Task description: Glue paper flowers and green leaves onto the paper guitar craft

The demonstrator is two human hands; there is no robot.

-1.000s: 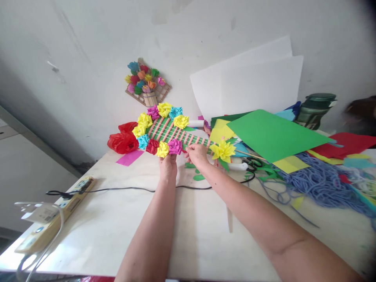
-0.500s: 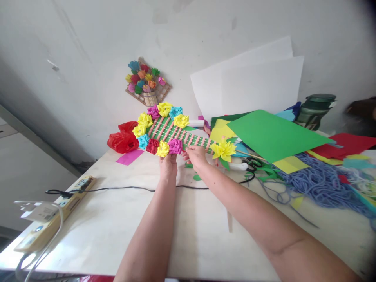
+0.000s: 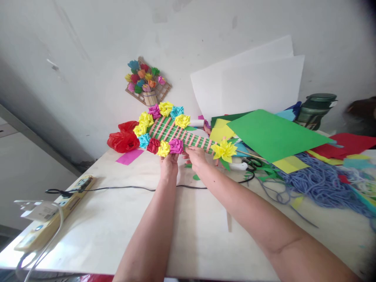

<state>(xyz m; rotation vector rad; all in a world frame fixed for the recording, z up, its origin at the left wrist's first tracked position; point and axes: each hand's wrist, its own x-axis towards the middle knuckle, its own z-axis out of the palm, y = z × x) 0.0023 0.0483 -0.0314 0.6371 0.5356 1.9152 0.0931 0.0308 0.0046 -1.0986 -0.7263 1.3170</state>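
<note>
A guitar-shaped paper craft (image 3: 169, 132) is held up over the table, its green face crossed by pink strips and white strings. Yellow, blue, red and magenta paper flowers (image 3: 145, 118) line its body, and a large yellow flower (image 3: 224, 150) sits at the neck's right end. My left hand (image 3: 169, 166) grips the lower edge from below, beneath the yellow and magenta flowers; its fingertips are hidden behind the craft. Against the lower edge of the neck, my right hand (image 3: 195, 156) is closed, thumb along the rim and fingers curled underneath.
A power strip (image 3: 58, 211) with a black cable lies at left. Red plastic (image 3: 122, 137) is beside the craft. At right are green sheets (image 3: 273, 135), scissors (image 3: 254, 162), blue yarn (image 3: 320, 184) and a dark bottle (image 3: 315, 111). A flower wall piece (image 3: 149, 98) leans behind.
The craft has shifted very slightly to the right, with both hands keeping their hold. Everything else on the table stays where it was.
</note>
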